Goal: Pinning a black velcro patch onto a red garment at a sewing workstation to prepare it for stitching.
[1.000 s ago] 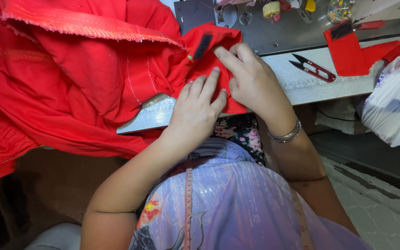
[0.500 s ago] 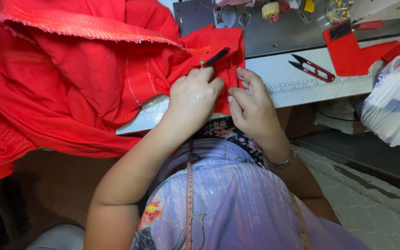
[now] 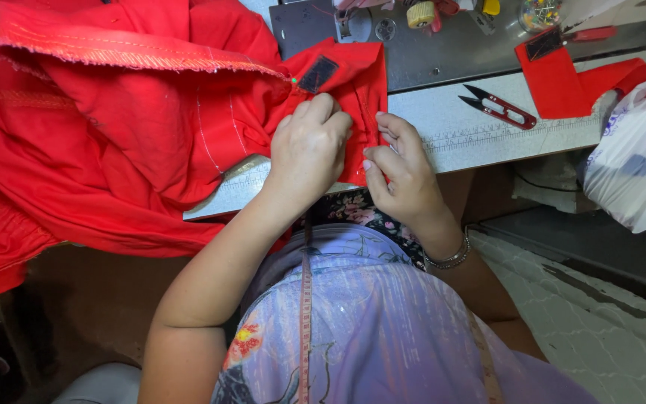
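- A large red garment [image 3: 114, 142] is heaped across the left of the view, draped over the near edge of a grey worktop [image 3: 480, 131] and hanging well below it; a raw, frayed hem is seen along its upper fold.
- The cloth is judged light, soft and limp, likely to slump or slide off the edge unless pinned down; it is best gripped at a folded edge or seam, where the layers are thicker.
- A small dark rectangular patch [image 3: 318, 74] is seen on the cloth just above the left hand, with a green-headed pin [image 3: 293, 80] beside it.
- The left hand [image 3: 309, 146] is laid on top of the cloth at the worktop's edge, fingers curled and pressed together, holding the fabric flat.
- The right hand [image 3: 401, 168] is placed just beside it, fingers bent, the tips pinching the cloth's right-hand folded edge; a bracelet [image 3: 448, 258] is worn at the wrist.
- Red-handled thread snips [image 3: 499, 107] are lying further right on the worktop, apart from both hands.
- Smaller red fabric pieces [image 3: 562, 75] and a white plastic bag [image 3: 633, 161] are seen at the far right.
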